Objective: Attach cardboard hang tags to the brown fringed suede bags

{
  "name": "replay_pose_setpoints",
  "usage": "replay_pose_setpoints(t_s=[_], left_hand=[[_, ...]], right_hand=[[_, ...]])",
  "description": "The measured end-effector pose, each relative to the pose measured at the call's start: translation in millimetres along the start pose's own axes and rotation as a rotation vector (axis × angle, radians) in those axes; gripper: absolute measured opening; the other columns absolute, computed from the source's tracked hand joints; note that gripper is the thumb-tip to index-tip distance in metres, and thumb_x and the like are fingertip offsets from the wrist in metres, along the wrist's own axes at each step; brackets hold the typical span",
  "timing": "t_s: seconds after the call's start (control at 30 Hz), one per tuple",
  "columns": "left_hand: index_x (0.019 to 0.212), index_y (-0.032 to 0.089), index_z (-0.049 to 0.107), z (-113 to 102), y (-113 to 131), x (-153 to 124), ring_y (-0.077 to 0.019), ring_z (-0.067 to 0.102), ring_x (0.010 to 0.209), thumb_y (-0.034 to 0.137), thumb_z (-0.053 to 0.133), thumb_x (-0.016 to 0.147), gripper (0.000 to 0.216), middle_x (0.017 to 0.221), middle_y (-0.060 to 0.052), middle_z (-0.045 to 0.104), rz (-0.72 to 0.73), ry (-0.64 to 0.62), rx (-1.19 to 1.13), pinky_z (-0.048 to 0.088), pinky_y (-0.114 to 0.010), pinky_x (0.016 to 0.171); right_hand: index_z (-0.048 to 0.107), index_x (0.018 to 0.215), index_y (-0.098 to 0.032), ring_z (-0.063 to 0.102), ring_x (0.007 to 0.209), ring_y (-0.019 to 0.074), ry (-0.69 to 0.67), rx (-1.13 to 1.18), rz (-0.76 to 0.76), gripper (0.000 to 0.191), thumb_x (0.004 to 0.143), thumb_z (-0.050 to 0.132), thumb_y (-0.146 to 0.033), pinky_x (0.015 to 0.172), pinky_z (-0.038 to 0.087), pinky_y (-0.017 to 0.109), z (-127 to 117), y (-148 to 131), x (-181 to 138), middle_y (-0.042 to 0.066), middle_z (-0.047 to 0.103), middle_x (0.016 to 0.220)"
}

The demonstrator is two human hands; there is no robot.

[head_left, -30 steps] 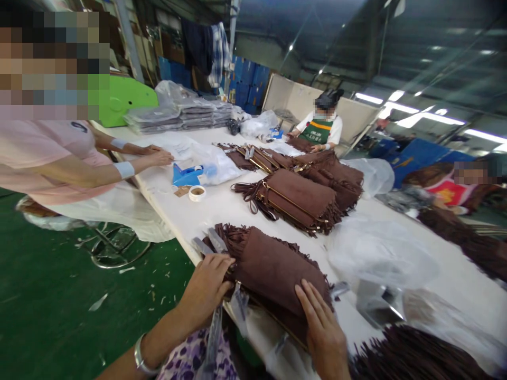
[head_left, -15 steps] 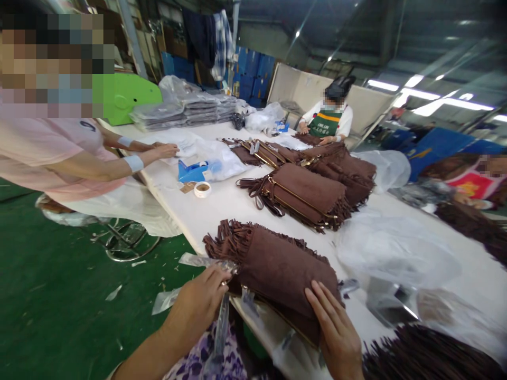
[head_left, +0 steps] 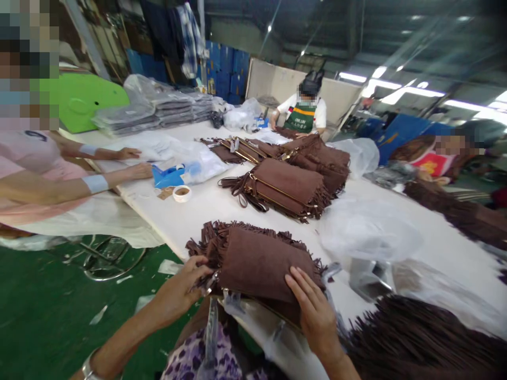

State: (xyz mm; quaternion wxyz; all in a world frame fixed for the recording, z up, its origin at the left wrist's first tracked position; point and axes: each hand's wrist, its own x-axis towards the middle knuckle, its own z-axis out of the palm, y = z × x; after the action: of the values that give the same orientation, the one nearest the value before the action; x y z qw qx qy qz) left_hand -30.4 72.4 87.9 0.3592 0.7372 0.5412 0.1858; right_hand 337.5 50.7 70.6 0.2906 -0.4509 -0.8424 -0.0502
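the fringed bag [head_left: 261, 264] is brown suede-like cloth, topmost of a small stack at the near edge of the white table [head_left: 206, 211]. it looks soft and limp rather than stiff, light, and grippy on its napped face. the loose tassels would likely snag or drag, so the firmer seam with the gold trim on its near side seems the better place to take hold. its long axis runs roughly left to right across the view, tilted a little away on the left. the fringe bunches at the left end and along the far edge, and the trimmed edge faces the person.

the left hand [head_left: 180, 290] is at the bag's left near corner, fingers curled in and pinching among the tassels and a shiny strip there. the right hand [head_left: 312, 311] lies on the bag's right near corner, fingers spread and pressed flat, gripping nothing.

crumpled clear plastic [head_left: 368, 232] lies just right of the bag. beyond the bag is a second pile of bags [head_left: 285, 190]. further left of that pile are a tape roll [head_left: 181, 193] and a blue dispenser [head_left: 170, 174]. a co-worker's hand [head_left: 140, 170] rests on the table well to the bag's far left.
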Motion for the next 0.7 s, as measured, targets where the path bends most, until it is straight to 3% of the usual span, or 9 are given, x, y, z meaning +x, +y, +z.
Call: replay_pose_setpoints(t_s=[0.17, 0.27, 0.33, 0.43, 0.53, 0.7], left_hand=[[0.092, 0.020, 0.062, -20.5, 24.7, 5.0, -0.0245, 0.052, 0.107, 0.029, 0.061, 0.080, 0.015, 0.115, -0.007, 0.057, 0.098, -0.102, -0.054, 0.044, -0.034, 0.094], [0.079, 0.018, 0.058, -24.0, 30.0, 2.3, -0.0200, 0.054, 0.089, 0.029, 0.060, 0.081, 0.012, 0.095, -0.002, 0.059, 0.025, -0.149, -0.225, 0.045, -0.030, 0.081], [0.081, 0.018, 0.057, -18.8, 26.7, -3.0, -0.0195, 0.056, 0.085, 0.033, 0.056, 0.085, 0.015, 0.089, -0.002, 0.059, -0.054, -0.157, -0.393, 0.045, -0.029, 0.077], [0.097, 0.018, 0.058, 0.1, 19.7, -15.0, -0.0223, 0.058, 0.094, 0.034, 0.050, 0.088, 0.021, 0.097, -0.004, 0.062, -0.163, 0.054, -0.435, 0.046, -0.033, 0.085], [0.104, 0.022, 0.058, 26.2, 19.7, -28.2, -0.0233, 0.056, 0.108, 0.032, 0.051, 0.088, 0.020, 0.115, -0.005, 0.060, -0.164, 0.350, -0.197, 0.042, -0.036, 0.095], [0.108, 0.023, 0.056, 60.8, 26.2, -29.2, -0.0230, 0.059, 0.102, 0.029, 0.057, 0.085, 0.024, 0.109, -0.004, 0.063, -0.164, 0.404, -0.031, 0.046, -0.035, 0.089]], right_hand=[[0.037, 0.148, -0.024, 0.039, 0.137, 0.0236, -0.012, 0.025, 0.001, 0.068, 0.087, 0.027, 0.005, 0.111, 0.039, 0.045, -1.7, 3.4, -0.2, 0.006, 0.046, 0.146], [0.036, 0.148, -0.025, 0.040, 0.137, 0.0240, -0.001, 0.035, 0.016, 0.068, 0.088, 0.028, 0.004, 0.110, 0.039, 0.045, -1.4, 2.1, -1.6, 0.006, 0.045, 0.146], [0.035, 0.149, -0.025, 0.040, 0.137, 0.0247, 0.003, 0.042, 0.020, 0.067, 0.088, 0.029, 0.003, 0.110, 0.039, 0.046, -0.5, 1.2, -3.0, 0.006, 0.045, 0.146], [0.034, 0.149, -0.025, 0.039, 0.137, 0.0255, -0.012, 0.039, 0.024, 0.066, 0.089, 0.029, 0.003, 0.110, 0.039, 0.047, 0.4, 0.9, -4.2, 0.006, 0.044, 0.147], [0.035, 0.149, -0.025, 0.038, 0.138, 0.0256, -0.036, 0.041, 0.034, 0.066, 0.089, 0.028, 0.003, 0.110, 0.039, 0.048, 0.5, 0.7, -4.2, 0.007, 0.043, 0.148], [0.035, 0.148, -0.027, 0.039, 0.137, 0.0246, -0.038, 0.017, 0.044, 0.066, 0.089, 0.028, 0.001, 0.111, 0.038, 0.048, 1.4, -1.2, -3.5, 0.006, 0.042, 0.149]])
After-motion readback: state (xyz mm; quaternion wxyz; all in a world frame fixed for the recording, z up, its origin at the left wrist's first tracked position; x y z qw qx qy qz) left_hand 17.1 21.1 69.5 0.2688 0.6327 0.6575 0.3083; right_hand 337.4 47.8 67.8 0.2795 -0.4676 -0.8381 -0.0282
